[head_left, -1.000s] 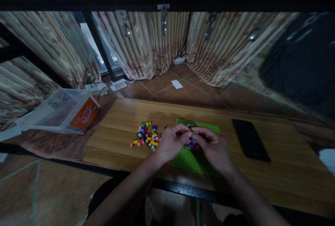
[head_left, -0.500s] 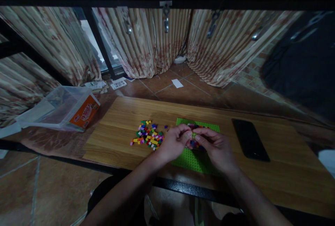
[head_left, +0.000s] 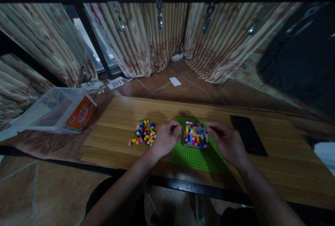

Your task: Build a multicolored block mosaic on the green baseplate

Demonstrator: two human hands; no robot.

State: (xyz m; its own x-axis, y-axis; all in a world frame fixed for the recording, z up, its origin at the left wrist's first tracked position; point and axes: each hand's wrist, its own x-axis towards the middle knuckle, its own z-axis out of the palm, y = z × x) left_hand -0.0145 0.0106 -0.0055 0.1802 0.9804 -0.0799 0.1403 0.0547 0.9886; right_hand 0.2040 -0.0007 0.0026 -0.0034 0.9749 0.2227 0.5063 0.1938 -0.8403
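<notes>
A many-coloured block of small toy bricks (head_left: 196,135) stands on a green studded baseplate (head_left: 199,161). My left hand (head_left: 167,137) is just left of the block, fingers curled together in a pinch; whatever they may hold is too small to make out. At the block's upper right corner, my right hand (head_left: 226,140) has thumb and forefinger brought together. I cannot tell whether a brick is between them. Loose toy bricks (head_left: 142,133) in several colours lie in a heap left of my left hand.
A black phone-like slab (head_left: 250,135) lies right of the baseplate on the wooden tabletop (head_left: 110,138). At the left, a clear plastic bin (head_left: 54,110) with an orange label sits beside the board. A dark metal bar (head_left: 183,184) runs along the near edge.
My hands were together over the block with a small yellow-green brick at the fingertips. They have moved apart, left hand leftward and right hand rightward, uncovering the block's top. The view has shifted slightly.
</notes>
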